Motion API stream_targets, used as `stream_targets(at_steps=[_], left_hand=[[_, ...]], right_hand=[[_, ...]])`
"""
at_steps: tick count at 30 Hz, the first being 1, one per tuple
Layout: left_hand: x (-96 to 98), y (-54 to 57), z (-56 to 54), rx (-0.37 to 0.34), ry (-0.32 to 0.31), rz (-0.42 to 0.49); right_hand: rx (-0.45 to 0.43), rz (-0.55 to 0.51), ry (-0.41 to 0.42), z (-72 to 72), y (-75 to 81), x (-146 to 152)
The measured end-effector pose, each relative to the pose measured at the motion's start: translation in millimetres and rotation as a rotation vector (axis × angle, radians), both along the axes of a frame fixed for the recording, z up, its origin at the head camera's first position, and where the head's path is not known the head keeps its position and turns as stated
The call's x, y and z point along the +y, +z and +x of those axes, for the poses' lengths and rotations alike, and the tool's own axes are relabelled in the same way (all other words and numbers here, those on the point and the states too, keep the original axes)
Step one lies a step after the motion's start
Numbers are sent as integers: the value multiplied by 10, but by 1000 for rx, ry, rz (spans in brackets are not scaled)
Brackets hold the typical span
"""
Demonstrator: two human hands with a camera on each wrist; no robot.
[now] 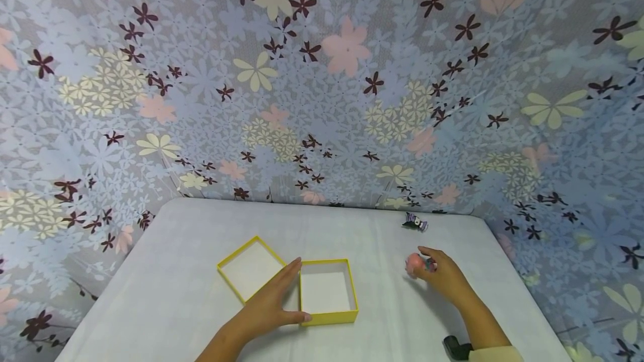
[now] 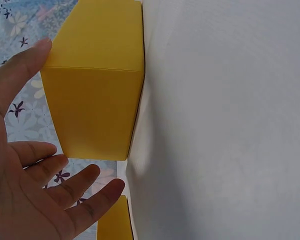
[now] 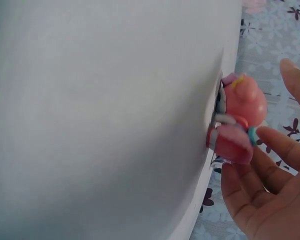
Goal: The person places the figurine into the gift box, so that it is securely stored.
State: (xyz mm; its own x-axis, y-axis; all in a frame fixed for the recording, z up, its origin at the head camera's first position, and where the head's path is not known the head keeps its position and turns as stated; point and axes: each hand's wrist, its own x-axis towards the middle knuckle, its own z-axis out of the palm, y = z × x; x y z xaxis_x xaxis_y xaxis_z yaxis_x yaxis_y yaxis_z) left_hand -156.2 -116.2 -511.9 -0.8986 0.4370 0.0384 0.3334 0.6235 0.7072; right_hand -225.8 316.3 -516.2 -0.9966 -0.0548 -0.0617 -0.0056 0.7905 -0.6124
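Note:
A yellow-edged open box (image 1: 329, 317) with a white inside stands on the white table. My left hand (image 1: 266, 309) lies along its left side, thumb and fingers spread and fairly straight. In the left wrist view, the thumb tip touches the edge of the yellow box (image 2: 95, 110). Farther right, my right hand (image 1: 448, 278) is around a small pink toy figure (image 1: 415, 263). The right wrist view has the toy figure (image 3: 245, 107) lying on the table, fingertips beside it and the thumb apart from it.
A shallow yellow-rimmed lid (image 1: 254, 270) lies left of the box, partly behind the left hand. A small purple and black figure (image 1: 415, 222) lies near the back edge. Close to the right sleeve sits a black object (image 1: 455, 348). Flowered cloth (image 1: 322, 99) hangs behind the table.

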Motion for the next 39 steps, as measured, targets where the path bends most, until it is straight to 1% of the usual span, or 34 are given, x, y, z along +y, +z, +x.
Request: stream_targets(at_steps=[5, 8, 14, 20, 25, 33, 36, 39], left_hand=[[-9, 4, -2, -27, 3, 21], [-14, -7, -7, -43, 1, 33], [-23, -33, -15, -81, -6, 59], [-26, -47, -34, -111, -5, 71], [-29, -52, -42, -114, -4, 73], [-35, -54, -50, -109, -8, 78], [-38, -47, -50, -109, -9, 79], [-40, -43, -56, -118, -9, 87]], right_hand=[[-55, -23, -8, 22, -21, 7], [-70, -18, -6, 37, -36, 9], [-75, -9, 45, 69, -47, 33], [-120, -44, 65, 89, -49, 76], [-152, -84, 51, 88, -64, 87], [-134, -51, 0, 77, -40, 51], [-95, -66, 7, 99, -24, 22], [-42, -105, 24, 117, -19, -12]])
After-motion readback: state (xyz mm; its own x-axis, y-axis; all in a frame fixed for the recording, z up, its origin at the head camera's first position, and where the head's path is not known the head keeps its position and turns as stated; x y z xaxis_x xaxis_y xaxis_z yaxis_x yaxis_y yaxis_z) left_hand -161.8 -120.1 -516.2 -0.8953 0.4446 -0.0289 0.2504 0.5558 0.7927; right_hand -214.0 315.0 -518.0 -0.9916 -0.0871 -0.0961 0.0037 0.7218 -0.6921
